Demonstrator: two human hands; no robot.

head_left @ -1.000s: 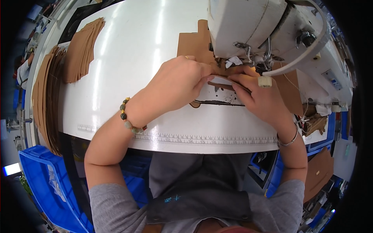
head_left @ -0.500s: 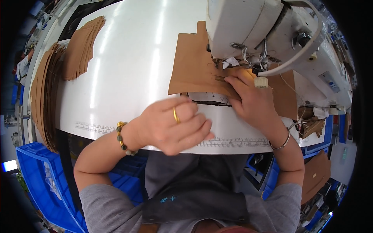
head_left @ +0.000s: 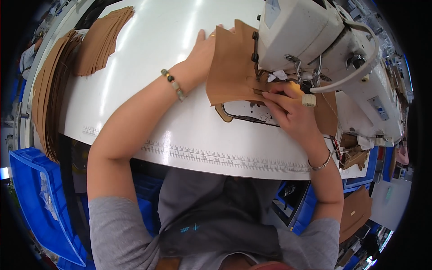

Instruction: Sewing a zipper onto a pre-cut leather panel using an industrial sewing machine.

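Note:
A flat brown panel (head_left: 231,67), leather-like, lies under the head of a white sewing machine (head_left: 299,40). Its left part is raised and bent up. My left hand (head_left: 203,56) reaches to the panel's left side, fingers stretched out behind the raised edge. The panel hides part of those fingers and the thumb. My right hand (head_left: 292,114) is closed on the panel's near edge, right of the needle area. Its fingertips press beside a small rectangular slot (head_left: 257,92). Below the panel's near edge shows the machine's dark-rimmed bed opening (head_left: 252,119).
Two stacks of brown pieces, one fanned (head_left: 104,40) and one thicker (head_left: 51,94), stand at the left. A ruler strip (head_left: 202,158) runs along the near edge of the white table (head_left: 148,67). Blue crates (head_left: 33,180) sit below left. Brown scraps (head_left: 355,155) lie at the right.
My left hand has moved forward from near the table's front to the panel's left side. The panel's left part now stands higher. My right hand stays at the slot.

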